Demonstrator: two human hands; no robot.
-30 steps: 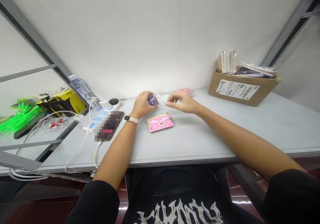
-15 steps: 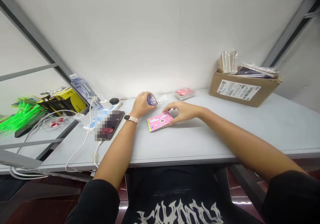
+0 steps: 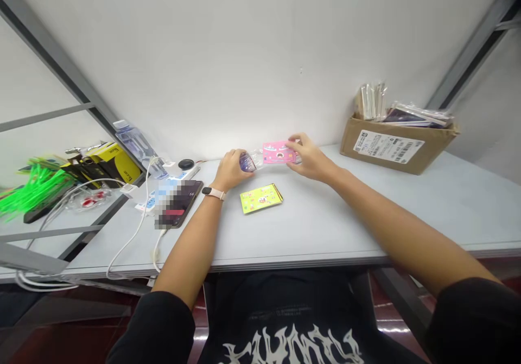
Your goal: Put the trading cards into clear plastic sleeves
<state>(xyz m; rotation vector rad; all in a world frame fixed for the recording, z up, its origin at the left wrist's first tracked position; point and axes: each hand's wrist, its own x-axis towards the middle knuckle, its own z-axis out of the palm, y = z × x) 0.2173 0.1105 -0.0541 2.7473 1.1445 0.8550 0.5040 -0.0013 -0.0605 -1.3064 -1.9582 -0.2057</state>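
While its right end is grasped between the thumb and fingers of the right hand point(image 3: 295, 152), the pink card point(image 3: 273, 153) lies ahead of the person, near the wall point(image 3: 228, 55); whether it touches the table point(image 3: 325, 228) cannot be told. Sound handling, as judged here: a light pinch at the outer end only, leaving the opposite end free of fingers; the card flat and unbowed; its free edge square to the clear film point(image 3: 258, 158), since a corner could snag or crease so thin a material. The other hand would best steady its load without pressing the film flat.

Orientation: long axis left to right, roughly parallel to the wall; printed face toward the viewer; free short edge pointing left, at the film, contact between the two being unclear.

Beyond the film, the left hand point(image 3: 233, 170) is curled around a dark purple packet point(image 3: 246, 163), gripping it. Nearer the person, between the forearms, a yellow-green card point(image 3: 261, 198) tops a small stack, its long axis also crosswise, right end slightly farther away. Outermost: at right, a cardboard box point(image 3: 431, 152) of film-wrapped packs point(image 3: 415, 115); at left, a phone point(image 3: 183, 204) beside a power strip point(image 3: 152, 195).
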